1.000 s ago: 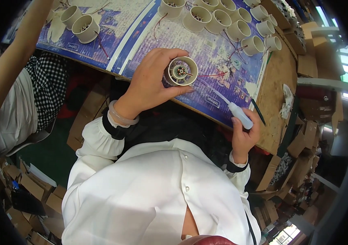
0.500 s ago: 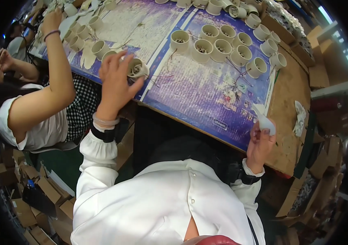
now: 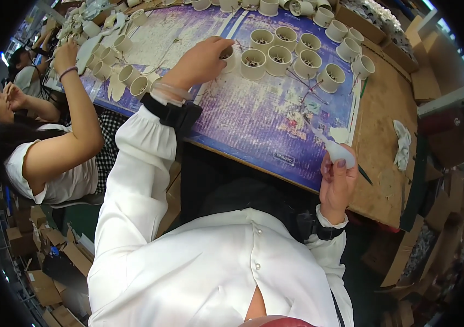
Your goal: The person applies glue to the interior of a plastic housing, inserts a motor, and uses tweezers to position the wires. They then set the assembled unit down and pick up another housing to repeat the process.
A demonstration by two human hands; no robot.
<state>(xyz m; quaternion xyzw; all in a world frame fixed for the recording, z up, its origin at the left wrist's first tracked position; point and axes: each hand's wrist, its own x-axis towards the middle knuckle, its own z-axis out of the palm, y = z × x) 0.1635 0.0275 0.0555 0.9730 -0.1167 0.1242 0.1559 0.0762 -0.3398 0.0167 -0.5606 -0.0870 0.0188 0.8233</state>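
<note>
In my right hand (image 3: pixel 338 182) is a small white squeeze bottle (image 3: pixel 339 155) with a thin pointed nozzle, tilted up and left over the table's front edge. My left hand (image 3: pixel 202 61) reaches out to a cream round cup (image 3: pixel 229 61) at the left end of a cluster, its fingers closed over the rim. The hand hides much of that cup. Beside it stand several like cups, among them a front one (image 3: pixel 252 65) and a right-hand one (image 3: pixel 330 78), with small pieces inside and thin wires trailing from some.
A blue-purple printed sheet (image 3: pixel 243 125) covers the table, with bare wood (image 3: pixel 379 147) at the right. More cups (image 3: pixel 129 75) stand to the left, by a co-worker's raised arm (image 3: pixel 82 114). A crumpled white cloth (image 3: pixel 402 144) lies on the right.
My left hand has gone forward and right, from a nearer cup to the one at the cluster's left end. The right hand's bottle has tipped so its nozzle points further left.
</note>
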